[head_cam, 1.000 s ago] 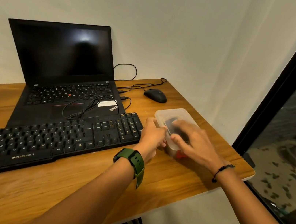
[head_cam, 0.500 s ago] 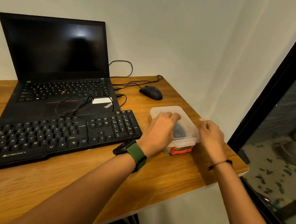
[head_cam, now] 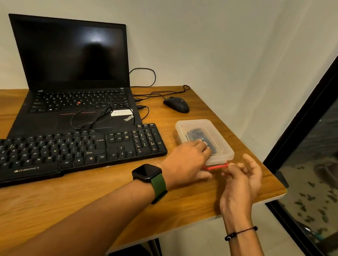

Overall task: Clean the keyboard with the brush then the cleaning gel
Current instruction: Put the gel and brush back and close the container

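A black Zebronics keyboard (head_cam: 61, 151) lies across the wooden table (head_cam: 62, 217), in front of the laptop. To its right stands a clear plastic container (head_cam: 199, 124) with its lid on and something dark (head_cam: 194, 135) inside; I cannot tell what it is. My left hand (head_cam: 184, 163), with a green-strapped watch on the wrist, lies on the lid's near end, fingers pressing down. My right hand (head_cam: 241, 178) pinches the red clasp (head_cam: 216, 167) at the container's near end. I see no brush.
An open black laptop (head_cam: 69, 58) stands behind the keyboard with a coiled cable (head_cam: 95, 116) on its palm rest. A black mouse (head_cam: 177, 104) lies beyond the container. The table's right edge is close to a black-framed glass door (head_cam: 317, 128).
My right hand has come off the container's right side and taken the red clasp at its near end. My left hand has slid back toward the near end of the lid.
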